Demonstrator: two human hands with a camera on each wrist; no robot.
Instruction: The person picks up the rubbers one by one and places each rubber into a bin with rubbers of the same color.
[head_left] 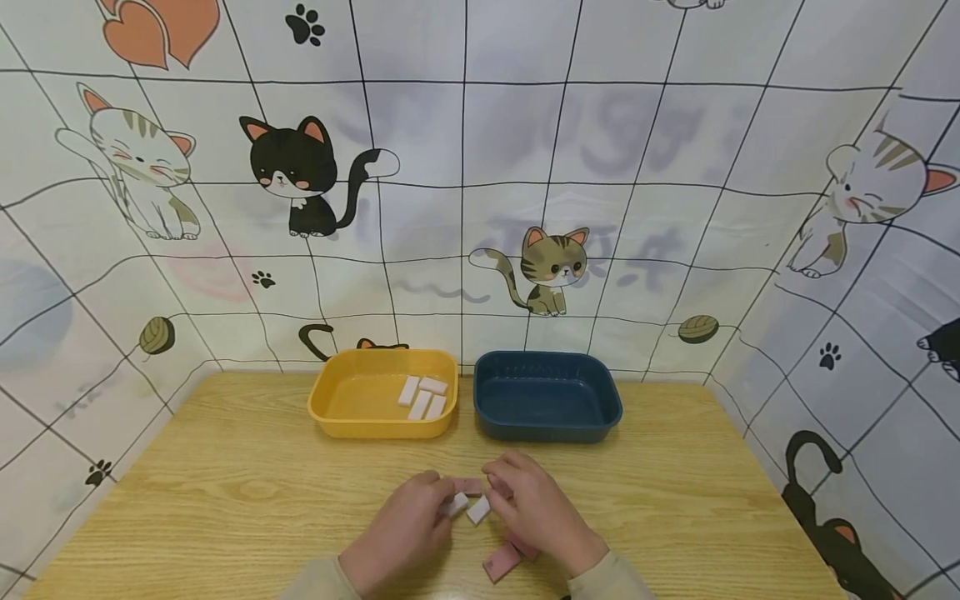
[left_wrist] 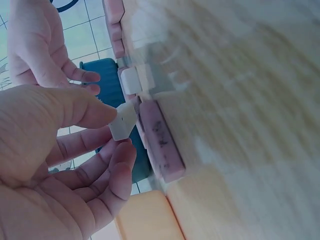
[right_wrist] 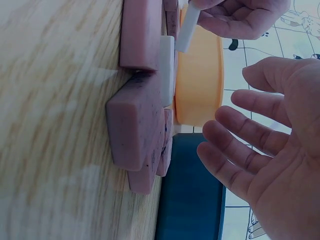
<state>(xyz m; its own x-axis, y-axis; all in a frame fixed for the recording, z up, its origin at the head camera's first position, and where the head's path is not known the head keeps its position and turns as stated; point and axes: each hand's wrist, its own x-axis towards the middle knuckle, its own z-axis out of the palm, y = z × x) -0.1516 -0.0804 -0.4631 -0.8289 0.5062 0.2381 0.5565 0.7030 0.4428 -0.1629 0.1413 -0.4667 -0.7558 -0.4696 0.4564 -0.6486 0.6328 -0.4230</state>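
My left hand [head_left: 405,525] pinches a small white rectangular block [left_wrist: 123,122] between thumb and fingers, tilted just above the table. Another white block [head_left: 478,510] lies beside it, between the two hands. Around them lie several pink blocks [head_left: 501,563], some with dark marks on them; one long pink block [left_wrist: 163,142] shows close to the left hand in the left wrist view. Over the right side of this group hovers my right hand [head_left: 542,510], its fingers loosely bent and spread with nothing in them, as the right wrist view shows; it partly covers some pink blocks.
Behind the hands stands a yellow tray [head_left: 352,427] with several white blocks in its right part. To its right is a dark blue tray [head_left: 547,433] with nothing in it. Both stand on the wooden table [head_left: 225,483], near a cat-printed cloth [head_left: 420,225] backdrop.
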